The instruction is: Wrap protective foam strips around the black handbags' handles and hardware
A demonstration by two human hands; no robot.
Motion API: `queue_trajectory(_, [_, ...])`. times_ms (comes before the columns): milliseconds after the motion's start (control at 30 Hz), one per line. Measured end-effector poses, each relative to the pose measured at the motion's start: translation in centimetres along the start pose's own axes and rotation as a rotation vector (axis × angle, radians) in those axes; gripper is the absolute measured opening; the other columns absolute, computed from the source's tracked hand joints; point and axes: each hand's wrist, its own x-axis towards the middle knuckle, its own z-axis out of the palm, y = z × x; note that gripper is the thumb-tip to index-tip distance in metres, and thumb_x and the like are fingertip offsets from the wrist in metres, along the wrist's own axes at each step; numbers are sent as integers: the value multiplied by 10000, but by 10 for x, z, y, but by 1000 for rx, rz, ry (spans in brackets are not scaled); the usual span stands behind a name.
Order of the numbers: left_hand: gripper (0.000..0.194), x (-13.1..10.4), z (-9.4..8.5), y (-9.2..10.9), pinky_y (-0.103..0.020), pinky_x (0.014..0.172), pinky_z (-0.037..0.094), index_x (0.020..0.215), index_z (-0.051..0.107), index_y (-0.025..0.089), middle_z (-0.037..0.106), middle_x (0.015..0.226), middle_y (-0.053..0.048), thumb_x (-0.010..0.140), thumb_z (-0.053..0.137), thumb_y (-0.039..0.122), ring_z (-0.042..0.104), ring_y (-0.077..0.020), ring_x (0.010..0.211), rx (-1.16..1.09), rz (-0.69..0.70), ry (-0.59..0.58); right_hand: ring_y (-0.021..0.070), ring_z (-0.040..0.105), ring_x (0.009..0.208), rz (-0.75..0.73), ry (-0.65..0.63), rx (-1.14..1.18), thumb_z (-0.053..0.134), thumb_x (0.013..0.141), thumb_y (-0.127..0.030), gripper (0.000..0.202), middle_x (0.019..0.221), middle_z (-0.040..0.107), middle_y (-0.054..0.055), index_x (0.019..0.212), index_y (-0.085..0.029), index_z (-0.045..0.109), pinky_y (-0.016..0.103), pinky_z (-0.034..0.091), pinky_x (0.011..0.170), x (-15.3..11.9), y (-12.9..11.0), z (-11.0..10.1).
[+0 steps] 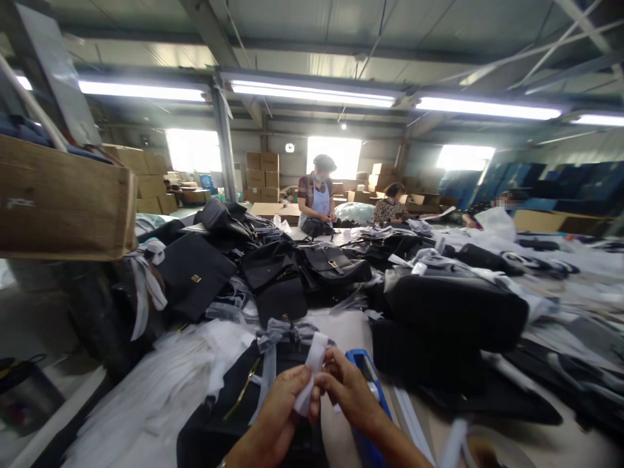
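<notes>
My left hand (283,403) is closed around a narrow strip of white wrapping material (318,348), which stands up from between the fingers. From the right, my right hand (346,383) pinches the same strip near its middle, fingertips close to the left thumb. Below both hands lies a black bag (219,416) with a gold zipper (244,387) and translucent wrap around its straps. A blue tool or holder (363,364) is beside the right hand, partly hidden by the wrist. What the strip wraps, if anything, I cannot make out.
White sheets (146,383) are piled at the left. Several black bags (195,276) cover the table beyond, with a large one (453,302) at the right. A cardboard box (63,201) juts in at left. Across the table, a person in an apron (319,198) handles a black bag.
</notes>
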Motion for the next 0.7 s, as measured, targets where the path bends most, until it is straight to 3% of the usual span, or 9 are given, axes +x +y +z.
queue_trajectory(200, [307, 0, -5, 11, -193, 427, 283, 928, 616, 102, 501, 611, 24, 863, 637, 402, 431, -55, 433, -136, -123, -36, 98, 483, 557, -63, -48, 63, 585, 818, -187, 129, 702, 552, -53, 934, -206, 531, 189, 335, 464, 12, 6, 1])
queue_trajectory(333, [209, 1, -9, 20, -200, 434, 238, 966, 585, 123, 475, 607, 40, 877, 604, 311, 400, -49, 426, -177, -209, -91, 92, 446, 544, -126, -6, -112, 536, 838, -164, 75, 670, 514, -67, 900, -206, 545, 200, 343, 505, 16, 5, 0])
queue_trajectory(433, [195, 2, -10, 26, -198, 435, 211, 970, 568, 139, 457, 598, 53, 844, 632, 273, 377, -43, 420, -182, -228, -103, 113, 534, 626, -188, 25, -309, 516, 882, -194, 67, 734, 586, -43, 924, -211, 566, 215, 377, 588, 20, -1, -1])
queue_trajectory(600, [333, 2, -9, 21, -203, 431, 267, 995, 557, 145, 463, 579, 59, 821, 669, 406, 403, -58, 422, -103, -183, -34, 175, 622, 758, -226, -26, -549, 514, 912, -249, 124, 803, 665, 0, 859, -230, 624, 251, 404, 687, 23, -13, -16])
queue_trajectory(700, [460, 5, -9, 8, -209, 437, 340, 954, 543, 147, 534, 618, 33, 777, 680, 549, 470, -76, 453, -8, -120, -6, 167, 593, 693, -84, 7, -387, 513, 927, -385, 205, 800, 656, 17, 864, -224, 624, 251, 433, 646, 17, -17, -28])
